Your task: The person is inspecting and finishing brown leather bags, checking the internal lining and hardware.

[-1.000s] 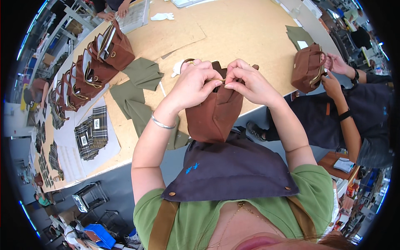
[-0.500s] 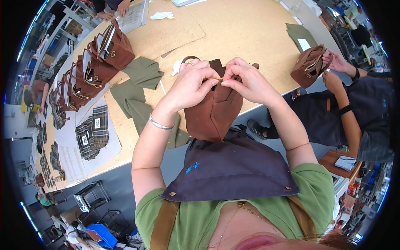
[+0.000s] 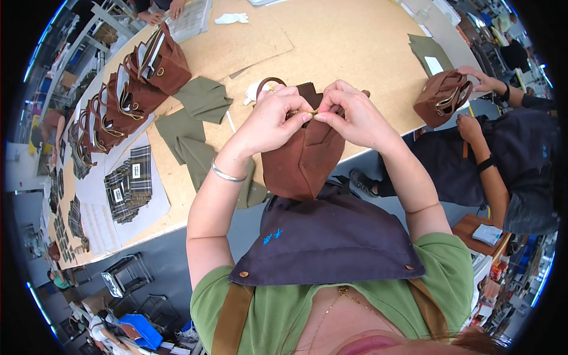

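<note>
A small brown handbag [image 3: 302, 163] is held upright at the table's near edge, right in front of my apron. Along its top opening runs a gold-toothed zipper [image 3: 300, 112]. My left hand [image 3: 275, 121] pinches the zipper's edge between thumb and forefinger. Close beside it, my right hand [image 3: 349, 115] pinches the zipper's end, thumb and fingertips together; whatever small part lies inside that pinch is hidden. One rolled handle [image 3: 271, 81] arches up behind my left hand. Dark fabric [image 3: 309, 93] shows behind the bag's opening between my hands.
Finished-looking brown handbags [image 3: 127, 94] stand in a row at the left. Olive cloth pieces [image 3: 204, 100] lie beside my left forearm, and plaid pieces [image 3: 130, 183] farther left. On the right, a co-worker handles another brown handbag [image 3: 441, 97]. A white glove [image 3: 232, 19] lies at the back.
My hands and the bag have hardly moved; both pinches hold. At the right, the co-worker's nearer hand has dropped away from their bag, while the other stays by it.
</note>
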The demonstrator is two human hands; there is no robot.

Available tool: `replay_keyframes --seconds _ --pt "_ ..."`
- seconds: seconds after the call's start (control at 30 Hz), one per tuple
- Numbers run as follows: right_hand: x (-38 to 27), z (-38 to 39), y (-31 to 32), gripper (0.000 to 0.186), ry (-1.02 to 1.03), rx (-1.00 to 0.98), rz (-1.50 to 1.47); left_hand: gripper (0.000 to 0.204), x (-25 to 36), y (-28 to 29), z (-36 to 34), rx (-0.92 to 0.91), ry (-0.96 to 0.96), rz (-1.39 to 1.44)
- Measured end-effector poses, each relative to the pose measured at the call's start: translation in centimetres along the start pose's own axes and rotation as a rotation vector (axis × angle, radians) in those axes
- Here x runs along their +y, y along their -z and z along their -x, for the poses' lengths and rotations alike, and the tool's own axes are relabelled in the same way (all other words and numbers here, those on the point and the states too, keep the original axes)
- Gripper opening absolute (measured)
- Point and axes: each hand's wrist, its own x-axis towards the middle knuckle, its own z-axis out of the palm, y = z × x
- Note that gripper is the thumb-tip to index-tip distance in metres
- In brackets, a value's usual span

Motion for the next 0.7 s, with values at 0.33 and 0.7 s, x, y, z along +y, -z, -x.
replay_keyframes --seconds 0.33,0.7 --pt "-0.8 -0.8 0.6 0.038 -0.151 -0.098 -0.209 0.007 0.7 -1.1 0.8 0.11 0.079 -0.112" --pt "0.7 -0.1 0.6 0.031 -0.263 0.013 -0.475 0.021 2.2 -3.9 3.6 0.416 0.15 -0.214"
